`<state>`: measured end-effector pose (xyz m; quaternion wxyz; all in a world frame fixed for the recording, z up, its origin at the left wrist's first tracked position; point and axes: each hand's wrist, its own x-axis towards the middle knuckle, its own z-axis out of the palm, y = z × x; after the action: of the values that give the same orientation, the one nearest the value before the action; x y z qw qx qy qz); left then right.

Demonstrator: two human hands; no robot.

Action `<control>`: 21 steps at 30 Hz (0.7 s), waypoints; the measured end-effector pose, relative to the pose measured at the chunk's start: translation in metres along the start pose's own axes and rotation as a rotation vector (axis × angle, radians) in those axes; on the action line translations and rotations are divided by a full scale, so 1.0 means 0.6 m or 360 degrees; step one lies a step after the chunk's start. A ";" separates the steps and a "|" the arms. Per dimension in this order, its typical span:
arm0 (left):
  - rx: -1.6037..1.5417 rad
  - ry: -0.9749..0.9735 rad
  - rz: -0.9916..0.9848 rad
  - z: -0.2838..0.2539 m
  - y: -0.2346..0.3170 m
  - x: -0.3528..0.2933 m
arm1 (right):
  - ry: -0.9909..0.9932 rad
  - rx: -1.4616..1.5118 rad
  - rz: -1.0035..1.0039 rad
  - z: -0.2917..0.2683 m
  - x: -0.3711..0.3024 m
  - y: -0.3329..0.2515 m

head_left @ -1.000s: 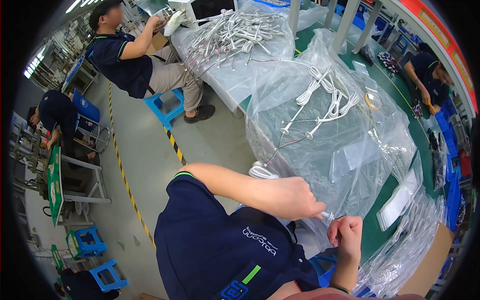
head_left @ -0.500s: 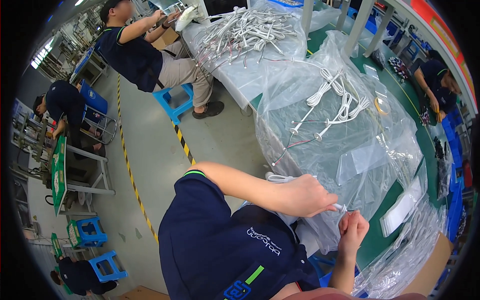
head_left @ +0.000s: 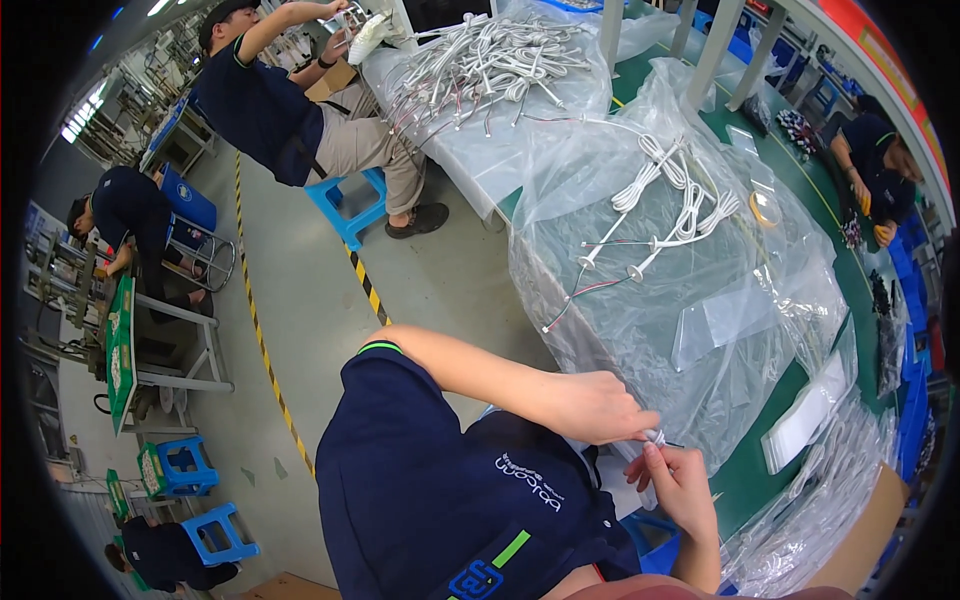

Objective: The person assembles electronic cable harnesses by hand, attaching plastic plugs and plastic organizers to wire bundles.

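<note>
My left hand (head_left: 603, 408) is closed round a white cable (head_left: 655, 437), near the end of it. Only a short white piece shows past the fingers, with thin dark wire sticking out beside it. Fingers and thumb of my right hand (head_left: 682, 488) pinch at that same end, touching close to the left hand. Both hands are over the near edge of the plastic-covered table (head_left: 560, 320). Further off on the plastic lie coiled white cables (head_left: 690, 205) with round white collars and thin red and black wire ends.
A big heap of white cables (head_left: 490, 60) covers the far table. Flat clear bags (head_left: 805, 415) and bagged cables (head_left: 800, 520) lie at right. A seated co-worker (head_left: 270, 100) is at far left, beside a blue stool (head_left: 350, 205). Another person (head_left: 875, 165) works at far right.
Both hands have shifted slightly left and down with the cable end. My right hand has turned, its fingers now closer to the left hand. The far-left co-worker has raised an arm.
</note>
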<state>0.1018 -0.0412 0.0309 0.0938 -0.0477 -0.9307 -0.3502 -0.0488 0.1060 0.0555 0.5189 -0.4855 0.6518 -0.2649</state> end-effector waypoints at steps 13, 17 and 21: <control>-0.0069 0.0154 0.0217 0.016 0.013 0.000 | -0.0514 0.1646 -0.0269 0.000 -0.026 0.045; -0.0062 0.0112 0.0190 0.015 0.016 -0.006 | -0.0239 0.1210 -0.0400 -0.001 -0.032 0.045; -0.0025 0.0023 0.0167 0.017 0.015 -0.012 | -0.0191 -0.0145 -0.0359 -0.002 -0.038 0.047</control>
<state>0.1087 -0.0277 0.0279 0.1183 -0.0948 -0.9235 -0.3524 -0.0603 0.1371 0.0417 0.5013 -0.5937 0.5722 -0.2623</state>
